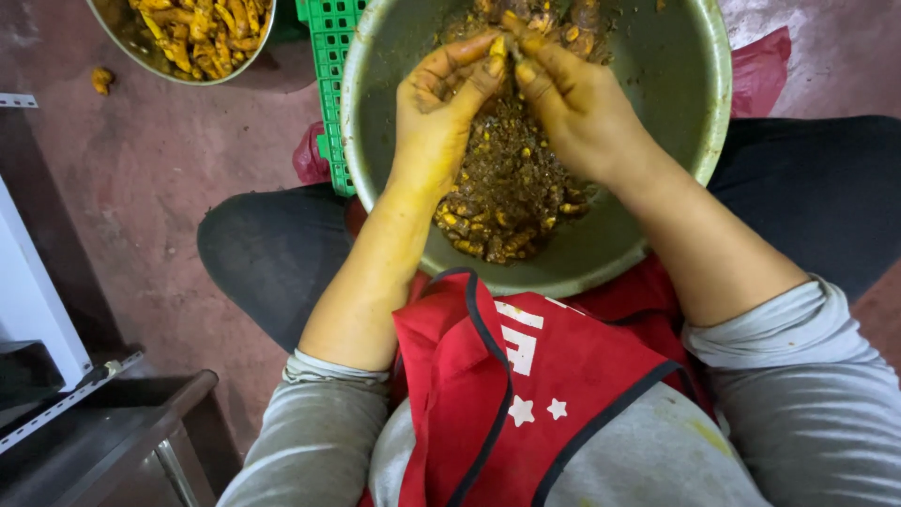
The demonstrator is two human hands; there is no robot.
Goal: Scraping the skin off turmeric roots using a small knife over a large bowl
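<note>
A wide steel bowl [394,56] (tilted on the lap) holds brown, yellow-flecked root scraps [507,188] heaped in its middle.

The person wore a grey long-sleeved shirt with both sleeves [319,413] pushed up toward the elbows. Over it hung a red apron [526,394] with dark piping, white stars and white lettering. The trousers [272,253] were dark.

The scene was lit dimly and warmly from above. A soft sheen was caught on the rim of the large round metal bowl [718,113]. The corners were darkened, the reddish concrete floor [160,178] was left shadowed, and slight wide-angle bending was seen at the edges.
</note>
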